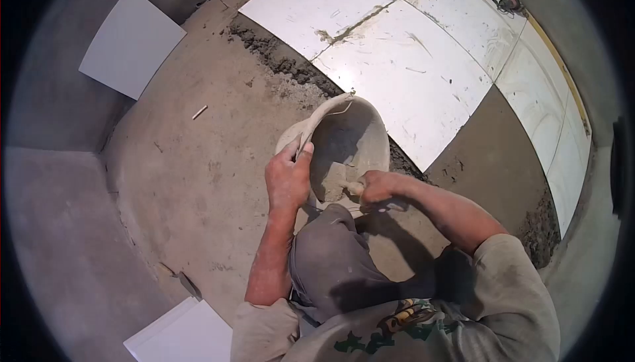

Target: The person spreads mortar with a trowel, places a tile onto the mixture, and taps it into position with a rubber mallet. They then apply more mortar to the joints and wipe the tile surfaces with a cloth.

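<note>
A mortar-crusted bucket (375, 124) is tipped in front of my knees, its mouth facing me. My left hand (289, 178) grips the bucket's left rim, thumb on the inside and fingers around the outside. In my right hand (380, 188), closed around its handle, is a trowel (333, 180) whose blade reaches into the bucket. Grey paste coats the blade and the bucket's inner wall. Just beyond the bucket lie large white floor tiles (403, 64), their near edge bordered by rough mortar (284, 64).
Smooth grey mortar (496, 137) fills a gap right of the tiles. A loose white tile (135, 41) leans against the left wall; stacked white tiles (182, 335) lie at lower left. A long yellow strip (559, 57) and a small dark tool (508, 4) rest at upper right.
</note>
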A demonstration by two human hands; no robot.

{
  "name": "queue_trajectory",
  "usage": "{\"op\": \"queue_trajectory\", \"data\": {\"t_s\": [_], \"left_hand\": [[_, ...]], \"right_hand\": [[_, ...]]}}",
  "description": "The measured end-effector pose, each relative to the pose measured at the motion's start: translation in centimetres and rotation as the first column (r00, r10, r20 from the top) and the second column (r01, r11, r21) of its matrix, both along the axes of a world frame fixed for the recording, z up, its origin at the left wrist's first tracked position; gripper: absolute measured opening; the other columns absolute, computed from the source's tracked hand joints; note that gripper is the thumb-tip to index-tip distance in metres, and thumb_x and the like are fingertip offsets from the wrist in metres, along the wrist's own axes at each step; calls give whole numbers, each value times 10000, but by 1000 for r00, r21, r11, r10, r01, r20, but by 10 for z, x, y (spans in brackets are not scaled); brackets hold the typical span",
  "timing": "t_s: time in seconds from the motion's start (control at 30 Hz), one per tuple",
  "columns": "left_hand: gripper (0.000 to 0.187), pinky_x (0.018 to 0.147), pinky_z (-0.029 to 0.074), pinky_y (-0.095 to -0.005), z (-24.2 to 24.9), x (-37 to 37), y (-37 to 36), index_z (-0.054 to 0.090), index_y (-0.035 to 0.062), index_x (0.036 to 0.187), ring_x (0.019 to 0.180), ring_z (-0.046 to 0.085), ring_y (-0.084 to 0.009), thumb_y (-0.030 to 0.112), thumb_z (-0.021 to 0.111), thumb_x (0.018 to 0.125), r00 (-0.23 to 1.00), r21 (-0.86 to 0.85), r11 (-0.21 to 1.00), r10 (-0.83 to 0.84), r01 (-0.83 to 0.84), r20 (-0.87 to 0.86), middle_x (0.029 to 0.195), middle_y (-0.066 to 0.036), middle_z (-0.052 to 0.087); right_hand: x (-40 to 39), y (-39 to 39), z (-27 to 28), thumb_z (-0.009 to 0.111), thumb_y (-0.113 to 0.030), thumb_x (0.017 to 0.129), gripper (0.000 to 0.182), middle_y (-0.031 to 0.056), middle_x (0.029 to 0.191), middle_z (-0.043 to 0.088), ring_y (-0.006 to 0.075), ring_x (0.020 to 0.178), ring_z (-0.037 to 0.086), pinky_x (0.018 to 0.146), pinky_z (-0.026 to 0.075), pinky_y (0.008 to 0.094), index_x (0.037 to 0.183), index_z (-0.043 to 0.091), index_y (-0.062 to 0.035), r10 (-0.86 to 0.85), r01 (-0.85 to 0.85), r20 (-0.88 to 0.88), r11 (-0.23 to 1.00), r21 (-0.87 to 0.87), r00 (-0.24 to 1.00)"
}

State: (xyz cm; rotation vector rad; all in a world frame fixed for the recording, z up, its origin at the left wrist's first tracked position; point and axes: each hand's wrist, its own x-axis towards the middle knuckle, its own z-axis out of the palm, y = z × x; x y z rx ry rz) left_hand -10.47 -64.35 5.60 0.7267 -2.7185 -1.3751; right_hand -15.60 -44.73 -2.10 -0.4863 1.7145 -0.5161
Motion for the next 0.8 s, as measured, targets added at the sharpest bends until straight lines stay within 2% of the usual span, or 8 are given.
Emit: {"op": "queue_trajectory", "data": {"t_s": [0.13,0.27,0.37,0.43,0.5,0.57,0.7,0.8], "left_hand": [[409,813,474,-343,-1,9,-14,629,39,1187,880,661,-263,316,598,887,999,46,998,40,-41,21,933,-199,683],[411,790,474,-341,-3,9,-19,632,42,1182,856,654,-235,327,605,887,998,106,993,55,-52,-20,907,-208,676],[404,772,474,-342,1,8,-25,637,49,1177,830,646,-223,328,606,887,998,31,998,53,-54,44,878,-206,670],[396,761,474,-343,-3,10,-28,640,56,1175,809,640,-219,326,606,887,996,-1,999,35,-35,80,854,-201,668],[388,707,465,-347,-8,8,-32,647,43,1152,726,602,-199,325,605,889,999,26,999,34,-33,-33,762,-172,639],[382,677,455,-342,-4,7,-37,653,40,1138,697,575,-181,327,608,889,999,1,999,38,-38,2,723,-150,616],[385,623,434,-320,-12,5,-61,669,28,1094,658,512,-134,348,613,887,997,24,997,71,-71,6,666,-94,575],[442,601,423,-317,-26,0,-87,673,-8,1023,643,489,-122,402,641,861,995,11,996,92,-92,-37,658,-61,562]], "right_hand": [[-16,27,-14,709,-219,642,296,131,794,684,246,718,654,622,516,372,858,673,-20,-66,62,-70,997,-52,995],[-16,30,-25,711,-213,656,275,132,773,680,235,678,648,604,514,369,836,674,-9,-177,178,-66,984,7,982],[-18,24,-33,712,-202,664,275,135,764,683,239,649,652,596,517,369,827,681,17,-228,215,127,970,109,965],[-15,20,-35,718,-203,664,287,140,756,685,245,632,657,597,523,370,816,685,39,-127,123,77,991,60,989],[-11,13,-40,724,-207,658,299,142,759,685,244,642,663,604,525,370,818,685,43,-223,220,29,972,83,974],[-9,8,-42,725,-213,658,323,147,747,678,245,661,665,606,524,366,855,683,40,-180,178,-185,984,-29,966],[-19,7,-22,721,-236,656,370,175,750,670,274,710,661,642,525,375,935,666,0,-276,276,63,961,11,959],[-12,13,-16,704,-227,668,318,159,728,664,269,676,647,626,518,372,914,657,-30,-272,259,-117,959,-115,955]]}}
